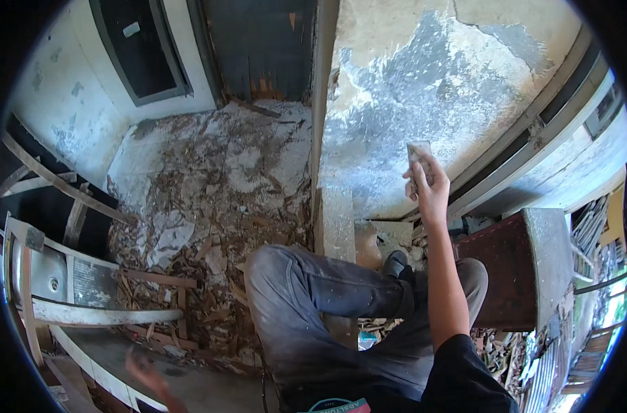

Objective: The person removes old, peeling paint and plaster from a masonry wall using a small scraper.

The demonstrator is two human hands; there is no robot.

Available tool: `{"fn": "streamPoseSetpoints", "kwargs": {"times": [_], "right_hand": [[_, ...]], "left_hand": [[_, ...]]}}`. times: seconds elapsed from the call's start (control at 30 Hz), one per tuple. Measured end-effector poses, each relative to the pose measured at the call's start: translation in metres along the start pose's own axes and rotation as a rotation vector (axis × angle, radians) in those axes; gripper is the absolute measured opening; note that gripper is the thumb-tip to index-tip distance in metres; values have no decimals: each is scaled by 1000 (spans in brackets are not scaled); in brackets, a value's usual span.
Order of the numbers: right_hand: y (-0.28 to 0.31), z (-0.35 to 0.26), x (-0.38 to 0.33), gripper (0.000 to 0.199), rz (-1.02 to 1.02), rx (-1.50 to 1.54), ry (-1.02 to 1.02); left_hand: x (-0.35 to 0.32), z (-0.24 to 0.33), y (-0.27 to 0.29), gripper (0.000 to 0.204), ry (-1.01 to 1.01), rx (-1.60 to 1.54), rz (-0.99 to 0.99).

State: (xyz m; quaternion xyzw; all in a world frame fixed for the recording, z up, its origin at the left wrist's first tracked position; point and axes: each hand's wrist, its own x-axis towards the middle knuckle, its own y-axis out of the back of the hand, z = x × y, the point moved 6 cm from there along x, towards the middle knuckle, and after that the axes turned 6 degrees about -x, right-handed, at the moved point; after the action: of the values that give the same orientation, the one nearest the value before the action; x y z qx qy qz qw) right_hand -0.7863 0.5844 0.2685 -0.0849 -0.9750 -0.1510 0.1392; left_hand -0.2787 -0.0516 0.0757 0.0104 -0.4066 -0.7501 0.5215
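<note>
My right hand (430, 180) is raised in front of the wall, its fingers closed round a small flat grey rectangular piece (419, 147), perhaps a scraper blade or sanding pad. One end of the piece sticks out past the fingertips, close to the wall; whether it touches I cannot tell. The wall (396, 89) has cream paint peeled off in a broad patch, baring blue-grey and whitish layers. Low at the left, my left hand (147, 372) hangs over a grey surface, dim and smeared, so its fingers do not show clearly.
Dry leaves and debris (210, 199) litter the floor. A metal sink (48, 275) and broken wooden frames (72, 193) stand at the left. On the right is a dark red cabinet (499, 275). Beyond the wall's edge stands a dark damaged door (258, 48).
</note>
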Motion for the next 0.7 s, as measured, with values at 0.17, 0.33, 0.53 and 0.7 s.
{"fn": "streamPoseSetpoints", "kwargs": {"times": [0.17,0.33,0.53,0.7], "right_hand": [[-66,-29,37,25,-6,266,88],[-98,-57,55,23,5,438,156],[-104,-74,77,21,55,491,206],[-113,-78,70,24,118,434,208]], "left_hand": [[24,290,-157,36,-413,-161,-379],[-23,407,-297,36,-553,-496,-706],[-26,407,-312,31,-675,-293,-758],[-23,398,-312,28,-629,-280,-766]]}}
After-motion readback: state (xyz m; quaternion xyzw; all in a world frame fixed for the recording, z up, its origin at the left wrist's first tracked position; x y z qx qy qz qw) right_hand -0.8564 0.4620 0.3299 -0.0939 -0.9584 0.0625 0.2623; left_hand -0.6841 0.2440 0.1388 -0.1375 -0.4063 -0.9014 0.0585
